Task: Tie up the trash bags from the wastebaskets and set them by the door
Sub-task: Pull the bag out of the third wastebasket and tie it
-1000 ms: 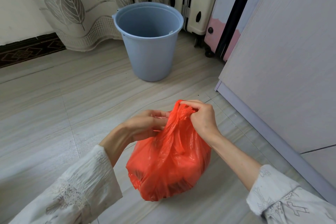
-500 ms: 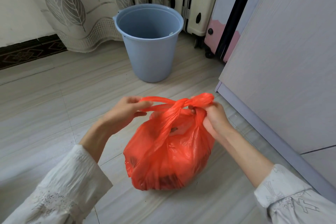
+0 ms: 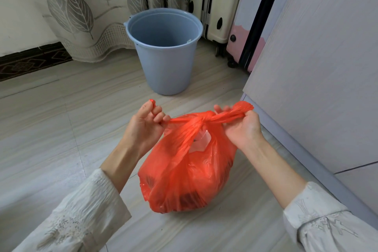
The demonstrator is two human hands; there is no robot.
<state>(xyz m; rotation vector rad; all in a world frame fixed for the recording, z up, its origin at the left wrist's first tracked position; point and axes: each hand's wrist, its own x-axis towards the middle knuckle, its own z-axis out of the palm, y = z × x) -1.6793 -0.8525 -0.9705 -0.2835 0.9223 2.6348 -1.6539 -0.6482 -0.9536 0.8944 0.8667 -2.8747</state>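
Observation:
A full orange trash bag (image 3: 190, 172) sits on the tiled floor between my arms. Its two handle strips cross in a knot (image 3: 201, 119) at the top, with a gap below showing something white inside. My left hand (image 3: 146, 127) pinches the left strip, whose end pokes out above my fingers. My right hand (image 3: 243, 127) grips the right strip, pulled out to the right. The blue wastebasket (image 3: 165, 61) stands behind the bag, with no liner in it.
A grey cabinet side (image 3: 319, 63) rises close on the right. Behind the wastebasket stand a cream suitcase (image 3: 216, 2) and a pink one (image 3: 245, 41). A leaf-patterned curtain (image 3: 81, 12) hangs at the back left.
My hands have drawn apart, pulling the two strips sideways. The knot at the bag's top has tightened and sits lower against the bag.

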